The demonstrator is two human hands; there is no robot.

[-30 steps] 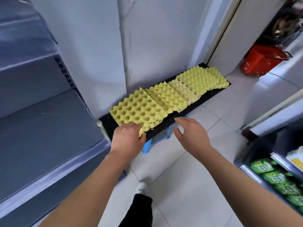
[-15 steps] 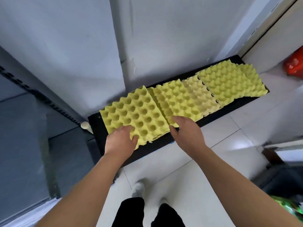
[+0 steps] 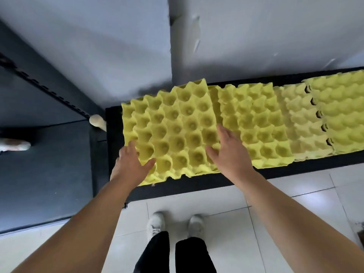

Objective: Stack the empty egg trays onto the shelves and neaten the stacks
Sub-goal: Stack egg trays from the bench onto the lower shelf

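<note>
- One low black shelf [image 3: 197, 186] runs along the foot of a grey wall [image 3: 256, 36]. Four yellow egg-tray patches lie on it in a single row, cups up, each overlapping its neighbour.
- The leftmost tray [image 3: 173, 123] is bright yellow and sits slightly askew, its near left corner hanging past the shelf's front edge. More tray edges show beneath that corner, but I cannot tell how many.
- The second tray [image 3: 256, 123] is also bright yellow. The third tray [image 3: 295, 123] is paler, and the fourth tray [image 3: 342, 115] runs off the right edge of the view.
- Two hands are in view, both on the leftmost tray.
- The left hand [image 3: 131, 164] lies flat on the near left corner, fingers straight along the side edge and thumb spread across a cup.
- The right hand [image 3: 228, 152] lies flat with its fingers spread over the right edge, where that tray meets the second one.
- Two white shoes [image 3: 155, 225] stand on the white tiled floor [image 3: 285, 194] just in front of the shelf.
- One cream peg [image 3: 97, 121] sticks out just left of the shelf.
</note>
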